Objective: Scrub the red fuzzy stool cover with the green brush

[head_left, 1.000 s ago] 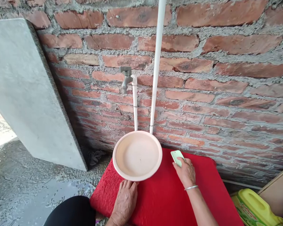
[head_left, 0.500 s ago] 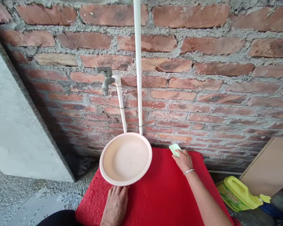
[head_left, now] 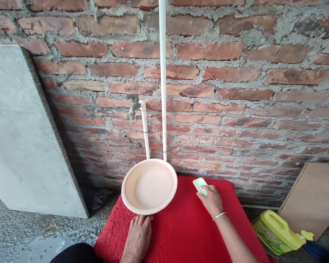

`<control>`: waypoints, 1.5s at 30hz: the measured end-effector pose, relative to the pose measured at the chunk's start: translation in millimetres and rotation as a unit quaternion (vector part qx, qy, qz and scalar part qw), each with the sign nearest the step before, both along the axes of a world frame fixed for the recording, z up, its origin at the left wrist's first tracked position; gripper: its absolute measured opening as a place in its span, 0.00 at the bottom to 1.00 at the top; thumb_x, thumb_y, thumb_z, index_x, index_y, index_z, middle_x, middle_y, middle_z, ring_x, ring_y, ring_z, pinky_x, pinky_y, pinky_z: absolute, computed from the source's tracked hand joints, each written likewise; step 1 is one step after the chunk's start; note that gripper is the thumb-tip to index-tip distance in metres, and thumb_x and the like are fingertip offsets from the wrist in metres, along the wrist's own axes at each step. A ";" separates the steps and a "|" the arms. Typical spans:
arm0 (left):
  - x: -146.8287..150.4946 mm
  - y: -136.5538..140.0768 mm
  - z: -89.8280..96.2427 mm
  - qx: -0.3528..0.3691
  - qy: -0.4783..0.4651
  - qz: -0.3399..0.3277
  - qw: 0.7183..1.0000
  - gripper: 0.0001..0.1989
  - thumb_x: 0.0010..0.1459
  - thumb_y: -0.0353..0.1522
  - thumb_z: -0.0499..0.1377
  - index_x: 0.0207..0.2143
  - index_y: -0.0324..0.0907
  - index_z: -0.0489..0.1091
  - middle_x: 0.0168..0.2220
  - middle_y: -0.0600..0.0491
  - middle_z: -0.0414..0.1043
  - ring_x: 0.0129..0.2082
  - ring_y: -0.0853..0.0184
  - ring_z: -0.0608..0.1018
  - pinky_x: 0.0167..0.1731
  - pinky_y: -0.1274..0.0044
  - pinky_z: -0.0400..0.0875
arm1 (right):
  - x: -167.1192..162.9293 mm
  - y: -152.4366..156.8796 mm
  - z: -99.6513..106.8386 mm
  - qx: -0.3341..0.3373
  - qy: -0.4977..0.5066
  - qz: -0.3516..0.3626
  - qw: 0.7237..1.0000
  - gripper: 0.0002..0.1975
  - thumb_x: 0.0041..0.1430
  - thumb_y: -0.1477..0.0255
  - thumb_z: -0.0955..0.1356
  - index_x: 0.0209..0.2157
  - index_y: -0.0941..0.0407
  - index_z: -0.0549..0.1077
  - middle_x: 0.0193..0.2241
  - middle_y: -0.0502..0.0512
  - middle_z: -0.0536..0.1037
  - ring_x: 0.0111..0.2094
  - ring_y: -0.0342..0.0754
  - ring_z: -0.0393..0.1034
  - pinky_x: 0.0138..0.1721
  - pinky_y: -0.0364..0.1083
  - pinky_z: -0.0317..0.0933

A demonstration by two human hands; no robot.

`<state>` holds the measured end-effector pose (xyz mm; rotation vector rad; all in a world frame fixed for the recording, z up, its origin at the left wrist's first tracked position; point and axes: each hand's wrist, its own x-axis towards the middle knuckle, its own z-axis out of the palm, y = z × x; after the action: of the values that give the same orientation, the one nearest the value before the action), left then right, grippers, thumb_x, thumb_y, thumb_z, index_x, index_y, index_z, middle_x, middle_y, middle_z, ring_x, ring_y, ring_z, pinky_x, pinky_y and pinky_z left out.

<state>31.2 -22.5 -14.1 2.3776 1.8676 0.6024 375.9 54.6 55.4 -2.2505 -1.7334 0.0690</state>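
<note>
My left hand (head_left: 137, 235) lies palm down on a red cloth (head_left: 181, 233), its fingertips at the near rim of a pale pink plastic basin (head_left: 153, 188). Part of those fingertips is tucked beneath the rim. Farther right, my right hand (head_left: 211, 200), with a silver bangle on the wrist, grips a pale green, rounded rectangular block (head_left: 199, 185). The block rests on the cloth near its far edge; its underside is hidden. Only a dark speck shows inside the basin, which stands on the far left part of the cloth.
A grey tap (head_left: 133, 106) on a white pipe rises behind the basin, beside a taller white pipe (head_left: 163, 80). Behind stands a brick wall (head_left: 224, 73). A grey slab (head_left: 30, 135) leans at left. A yellow-green jug (head_left: 279, 232) and a tan board (head_left: 312, 197) are at right.
The view has tilted upward, showing more wall. My right hand has drawn the green block slightly toward me across the cloth. My left hand stays by the basin's rim.
</note>
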 end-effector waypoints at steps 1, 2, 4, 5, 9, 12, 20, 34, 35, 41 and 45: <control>0.1 0.1 0.4 0.002 -0.001 -0.001 1.000 0.19 0.64 0.23 0.46 0.47 0.46 0.74 0.48 0.49 0.72 0.46 0.62 0.73 0.49 0.66 0.66 | -23.7 3.3 -3.2 0.004 0.006 0.023 1.000 0.16 0.57 0.63 0.69 0.47 0.47 0.77 0.44 0.53 0.73 0.41 0.46 0.71 0.45 0.42 0.61; 0.2 0.3 0.6 0.004 -0.001 -0.003 1.000 0.19 0.64 0.22 0.47 0.47 0.46 0.73 0.48 0.49 0.72 0.46 0.62 0.73 0.49 0.66 0.66 | -45.9 6.2 -5.9 0.007 0.011 0.041 0.999 0.15 0.57 0.63 0.69 0.47 0.46 0.77 0.44 0.52 0.73 0.41 0.47 0.71 0.44 0.42 0.60; 0.4 0.6 0.8 0.008 0.001 -0.003 1.000 0.19 0.64 0.22 0.47 0.47 0.46 0.73 0.48 0.49 0.72 0.46 0.62 0.73 0.49 0.67 0.66 | -82.2 10.8 -9.7 0.009 0.017 0.063 0.998 0.15 0.57 0.63 0.70 0.46 0.47 0.77 0.43 0.53 0.73 0.42 0.48 0.71 0.44 0.43 0.60; 0.7 0.8 0.8 0.008 0.003 -0.003 1.000 0.20 0.64 0.22 0.47 0.46 0.46 0.73 0.48 0.50 0.72 0.46 0.62 0.73 0.49 0.67 0.66 | -94.8 12.3 -10.9 0.008 0.018 0.071 0.997 0.14 0.57 0.63 0.69 0.46 0.47 0.77 0.42 0.53 0.73 0.42 0.48 0.71 0.44 0.43 0.60; 3.0 0.6 2.4 0.005 0.007 0.002 1.000 0.20 0.63 0.21 0.47 0.46 0.46 0.74 0.48 0.50 0.72 0.47 0.62 0.73 0.50 0.67 0.65 | -100.8 13.4 -9.8 -0.010 0.013 0.079 0.997 0.14 0.57 0.63 0.70 0.45 0.47 0.77 0.42 0.54 0.73 0.44 0.49 0.70 0.45 0.44 0.60; 5.5 -0.2 5.5 0.006 0.002 0.007 1.000 0.19 0.63 0.21 0.48 0.46 0.47 0.74 0.47 0.51 0.72 0.47 0.62 0.73 0.50 0.67 0.64 | -71.2 10.9 -3.2 -0.028 -0.001 0.044 0.999 0.17 0.57 0.65 0.71 0.48 0.48 0.76 0.43 0.57 0.73 0.44 0.52 0.71 0.45 0.46 0.60; 5.8 -0.9 6.3 0.009 -0.001 0.010 1.000 0.19 0.62 0.21 0.49 0.45 0.47 0.74 0.47 0.51 0.72 0.46 0.62 0.73 0.50 0.68 0.63 | -71.8 15.2 1.5 -0.023 -0.009 0.016 1.000 0.17 0.60 0.63 0.68 0.51 0.49 0.75 0.44 0.58 0.72 0.44 0.52 0.71 0.45 0.46 0.60; 5.1 -1.8 10.9 0.003 0.013 0.006 1.000 0.19 0.63 0.22 0.49 0.46 0.47 0.74 0.48 0.50 0.72 0.47 0.62 0.73 0.51 0.67 0.64 | 60.8 -22.6 4.3 -0.034 -0.026 -0.078 0.996 0.19 0.60 0.61 0.66 0.50 0.52 0.76 0.40 0.60 0.74 0.40 0.54 0.73 0.44 0.50 0.65; 5.3 -1.7 10.8 0.005 0.016 0.006 1.000 0.19 0.63 0.22 0.49 0.46 0.47 0.74 0.47 0.50 0.72 0.47 0.62 0.73 0.50 0.68 0.64 | 80.2 -30.6 4.8 -0.033 -0.025 -0.112 0.993 0.20 0.60 0.60 0.65 0.50 0.53 0.76 0.39 0.61 0.74 0.38 0.55 0.74 0.43 0.51 0.65; 5.4 -1.2 11.1 0.010 0.019 0.003 1.000 0.18 0.64 0.22 0.48 0.46 0.46 0.74 0.47 0.50 0.73 0.47 0.62 0.73 0.50 0.67 0.64 | 101.1 -53.1 -5.7 -0.001 0.013 -0.175 0.985 0.22 0.61 0.56 0.63 0.49 0.52 0.76 0.38 0.63 0.75 0.41 0.56 0.74 0.43 0.51 0.66; 5.0 -1.4 12.7 0.012 0.021 0.003 1.000 0.18 0.64 0.22 0.48 0.46 0.46 0.73 0.47 0.50 0.72 0.47 0.62 0.73 0.50 0.68 0.64 | 12.6 -41.4 -7.8 0.018 0.051 -0.064 0.997 0.16 0.59 0.60 0.66 0.47 0.50 0.76 0.43 0.57 0.73 0.42 0.50 0.73 0.44 0.46 0.65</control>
<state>36.1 -23.9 -1.3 2.4188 1.8956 0.5850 388.4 13.2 47.6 -2.2838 -1.5250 0.1207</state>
